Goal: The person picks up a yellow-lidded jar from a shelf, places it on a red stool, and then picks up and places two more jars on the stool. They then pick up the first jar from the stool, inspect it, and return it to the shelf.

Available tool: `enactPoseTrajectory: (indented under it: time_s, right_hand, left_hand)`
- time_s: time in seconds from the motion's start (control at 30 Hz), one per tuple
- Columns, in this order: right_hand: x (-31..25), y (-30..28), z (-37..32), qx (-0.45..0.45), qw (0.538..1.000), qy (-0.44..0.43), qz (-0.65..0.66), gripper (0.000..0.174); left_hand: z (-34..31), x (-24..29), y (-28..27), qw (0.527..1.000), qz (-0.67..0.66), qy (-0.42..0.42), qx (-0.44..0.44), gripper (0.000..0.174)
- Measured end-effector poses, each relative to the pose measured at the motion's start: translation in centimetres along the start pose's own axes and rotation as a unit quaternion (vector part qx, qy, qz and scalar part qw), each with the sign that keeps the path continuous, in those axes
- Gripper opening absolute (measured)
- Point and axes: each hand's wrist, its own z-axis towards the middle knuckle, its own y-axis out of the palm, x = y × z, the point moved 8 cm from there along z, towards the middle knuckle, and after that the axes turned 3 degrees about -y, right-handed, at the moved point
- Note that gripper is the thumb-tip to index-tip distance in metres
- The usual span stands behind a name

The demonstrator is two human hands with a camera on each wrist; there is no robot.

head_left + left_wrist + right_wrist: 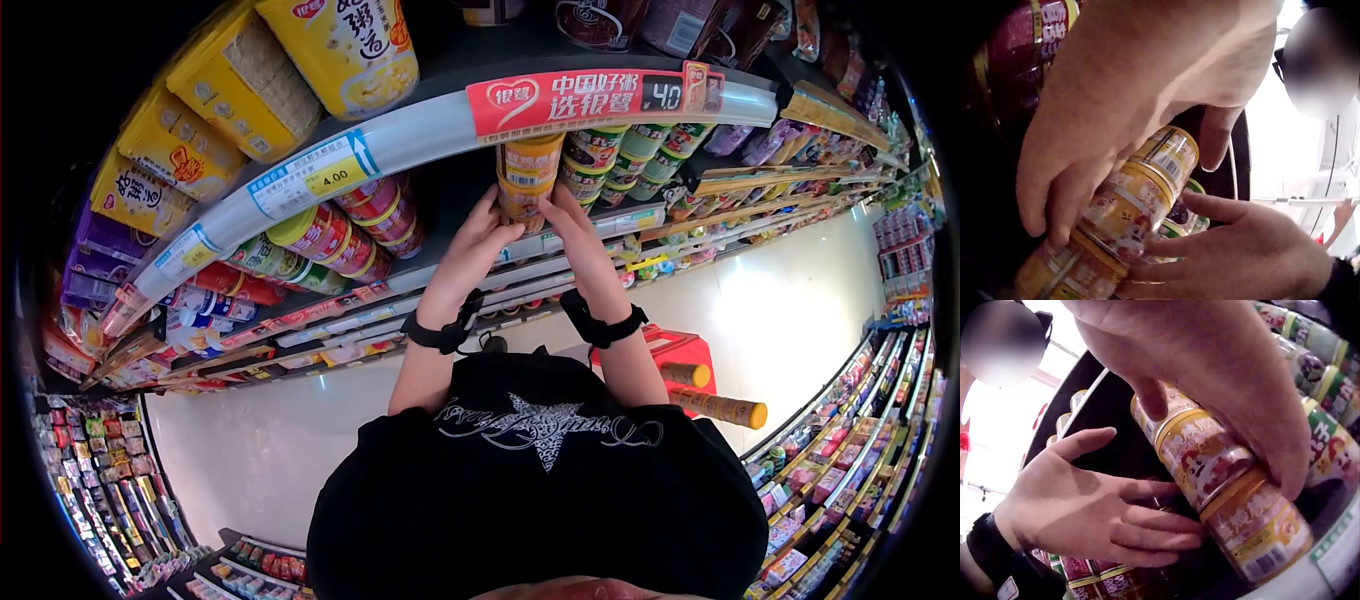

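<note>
Yellow cans (528,168) stand stacked on the shelf under a price rail; three of them show in the left wrist view (1125,209). My left hand (476,245) lies along one side of the stack, its fingers nearly straight against the cans (1200,459) and its thumb apart, as the right wrist view shows. On the opposite side, my right hand (578,232) touches the stack with extended fingers. From the left wrist, that right hand (1241,250) appears with its thumb spread. Some fingertips are hidden behind the cans.
Green-labelled cans (632,160) stand beside the stack, with red cans (385,215) across a dark gap. The curved price rail (420,125) runs above. Behind, a red basket or stool (680,350) stands on the floor beside yellow-capped cylinders (735,410).
</note>
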Motion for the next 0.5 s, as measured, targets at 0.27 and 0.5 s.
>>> enactPoseTrajectory:
  time_s: [0.27, 0.5]
  right_hand:
    - [-5.7, -0.4, -2.1, 0.040, 0.975, -0.208, -0.070, 0.063]
    - [-5.6, 0.3, -2.0, -0.008, 0.955, -0.256, -0.152, 0.062]
  left_hand:
    - [0.1, 3.9, -1.8, 0.966, 0.112, 0.205, 0.111, 0.074]
    - [1.7, 3.9, -1.2, 0.950, 0.142, 0.248, 0.127, 0.066]
